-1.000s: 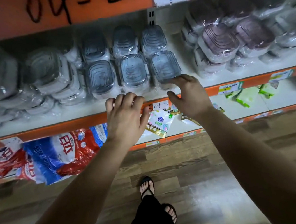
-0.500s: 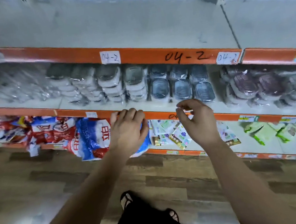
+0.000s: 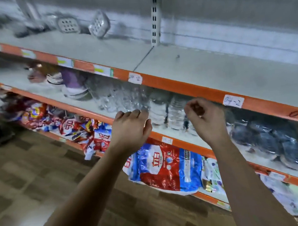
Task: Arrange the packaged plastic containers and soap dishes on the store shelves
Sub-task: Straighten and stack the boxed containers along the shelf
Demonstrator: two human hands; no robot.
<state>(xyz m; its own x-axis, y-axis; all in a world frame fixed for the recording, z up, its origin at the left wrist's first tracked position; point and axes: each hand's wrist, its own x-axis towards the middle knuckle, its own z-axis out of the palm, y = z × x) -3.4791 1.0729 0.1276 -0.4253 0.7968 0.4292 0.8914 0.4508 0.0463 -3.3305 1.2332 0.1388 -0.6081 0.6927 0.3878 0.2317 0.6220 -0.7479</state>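
**Head view: three orange-edged store shelves.** The left hand [image 3: 131,129], fingers relaxed and holding nothing, and the right hand [image 3: 206,118], fingers curled with nothing visible in them, hover just in front of the middle shelf [image 3: 87,111]. Behind them sit blurred, film-wrapped clear containers [image 3: 123,99]. Dark containers [image 3: 272,134] lie further right. Two soap dishes [image 3: 68,24] sit at the back of the top shelf [image 3: 214,70], one of them tilted on edge.

Likely hazards:
- The glossy wrap probably gives little grip, so a pack nudged by a reaching hand may slide and topple its neighbours.
- A jolt to the shelf may drop the tilted dish flat.
- The detergent bag [image 3: 163,169] overhanging the bottom shelf may be dragged off by a forearm.
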